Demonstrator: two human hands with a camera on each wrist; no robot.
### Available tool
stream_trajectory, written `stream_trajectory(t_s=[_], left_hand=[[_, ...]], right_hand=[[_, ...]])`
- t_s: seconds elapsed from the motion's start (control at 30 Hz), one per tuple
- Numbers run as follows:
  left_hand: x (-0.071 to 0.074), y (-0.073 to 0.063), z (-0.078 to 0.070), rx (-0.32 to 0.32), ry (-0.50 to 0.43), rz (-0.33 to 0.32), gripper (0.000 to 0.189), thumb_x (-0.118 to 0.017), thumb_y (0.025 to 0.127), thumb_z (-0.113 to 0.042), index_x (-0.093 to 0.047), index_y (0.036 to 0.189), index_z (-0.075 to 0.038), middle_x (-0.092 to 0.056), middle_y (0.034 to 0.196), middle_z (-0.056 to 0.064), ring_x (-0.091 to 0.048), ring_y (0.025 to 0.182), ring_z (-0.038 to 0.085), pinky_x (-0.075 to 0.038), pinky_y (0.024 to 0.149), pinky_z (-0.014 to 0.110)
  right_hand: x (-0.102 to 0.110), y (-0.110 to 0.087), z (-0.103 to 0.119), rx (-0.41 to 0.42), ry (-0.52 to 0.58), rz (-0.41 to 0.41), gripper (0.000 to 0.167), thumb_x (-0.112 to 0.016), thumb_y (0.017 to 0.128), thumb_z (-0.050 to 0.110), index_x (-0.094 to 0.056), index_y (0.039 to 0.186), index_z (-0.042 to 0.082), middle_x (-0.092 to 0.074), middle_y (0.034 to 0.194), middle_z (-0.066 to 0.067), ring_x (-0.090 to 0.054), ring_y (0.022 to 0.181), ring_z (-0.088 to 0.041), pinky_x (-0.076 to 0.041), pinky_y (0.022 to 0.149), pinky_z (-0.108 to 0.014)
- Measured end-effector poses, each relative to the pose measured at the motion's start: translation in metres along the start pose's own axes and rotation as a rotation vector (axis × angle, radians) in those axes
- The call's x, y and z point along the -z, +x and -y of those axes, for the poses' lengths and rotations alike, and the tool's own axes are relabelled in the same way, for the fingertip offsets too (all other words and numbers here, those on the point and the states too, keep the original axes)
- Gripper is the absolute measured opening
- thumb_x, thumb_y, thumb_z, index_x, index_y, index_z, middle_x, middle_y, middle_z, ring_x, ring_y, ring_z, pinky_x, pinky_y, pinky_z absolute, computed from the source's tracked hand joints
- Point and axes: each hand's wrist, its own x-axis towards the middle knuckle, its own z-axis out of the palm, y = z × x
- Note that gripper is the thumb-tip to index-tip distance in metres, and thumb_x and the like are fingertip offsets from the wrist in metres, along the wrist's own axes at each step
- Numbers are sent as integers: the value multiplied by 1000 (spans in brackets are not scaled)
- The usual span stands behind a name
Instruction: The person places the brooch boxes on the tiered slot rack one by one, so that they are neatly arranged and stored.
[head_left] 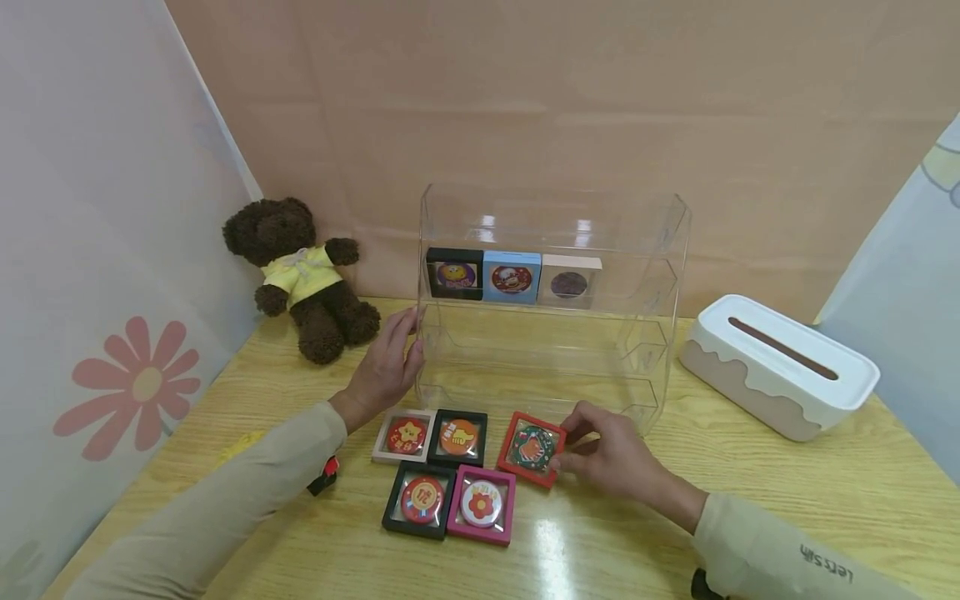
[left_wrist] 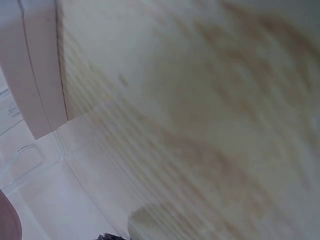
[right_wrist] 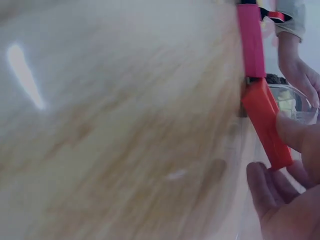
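My right hand (head_left: 611,454) pinches a red square frame (head_left: 532,448) between thumb and fingers. The frame has a clear window with a dark green and red round badge inside. In the right wrist view, the thumb lies on one face of the red frame (right_wrist: 268,125) and the fingers on the other. My left hand (head_left: 384,360) grips the left side edge of a clear tiered display rack (head_left: 555,218). Beside the red frame, on the table, lie a pale pink frame (head_left: 382,446), two black frames (head_left: 459,412) and a magenta frame (head_left: 510,521), each with a badge.
On an upper tier of the rack stand a black frame (head_left: 454,292), a light blue frame (head_left: 512,258) and a pale frame (head_left: 573,262). A brown teddy bear (head_left: 300,275) in yellow sits at the left. A white-topped tissue box (head_left: 780,367) stands on the right.
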Motion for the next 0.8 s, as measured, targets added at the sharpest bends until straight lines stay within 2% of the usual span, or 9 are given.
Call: stream_trajectory(t_s=[0.17, 0.3, 0.43, 0.63, 0.8], left_hand=[[-1, -1, 0, -2, 3, -3, 43, -36, 101, -17, -43, 126, 18, -49, 112, 28, -58, 91, 33, -53, 76, 41], [-1, -1, 0, -3, 0, -6, 43, -36, 101, -16, -44, 126, 18, -49, 112, 28, -58, 92, 33, -53, 76, 41], [-1, -1, 0, -3, 2, -15, 43, -36, 101, -17, -44, 125, 18, -49, 111, 28, -59, 91, 34, -53, 75, 42], [-1, -2, 0, -7, 17, -12, 42, -36, 101, -16, -44, 126, 18, -49, 112, 29, -59, 91, 34, -53, 75, 42], [-1, -2, -1, -2, 11, -12, 43, -35, 102, -17, -43, 126, 18, -48, 112, 29, -59, 91, 34, -53, 75, 42]], right_hand=[[3, 1, -2, 45, 0, -77, 13, -76, 79, 1, -65, 81, 9, -66, 84, 2, -64, 76, -15, -56, 65, -29], [5, 1, -4, -4, 33, -103, 12, -73, 81, 0, -69, 78, 10, -67, 83, 3, -64, 75, -14, -56, 65, -30], [8, 1, -3, -58, 115, -110, 8, -72, 82, 1, -69, 80, 8, -67, 88, -3, -64, 81, -16, -56, 65, -31], [13, 2, -1, -49, 141, -144, 9, -73, 80, -2, -71, 86, 5, -67, 90, -7, -64, 83, -15, -56, 65, -31], [20, 3, 3, -24, 130, -173, 9, -72, 80, -4, -72, 85, 3, -67, 93, -10, -63, 86, -13, -56, 66, -29]])
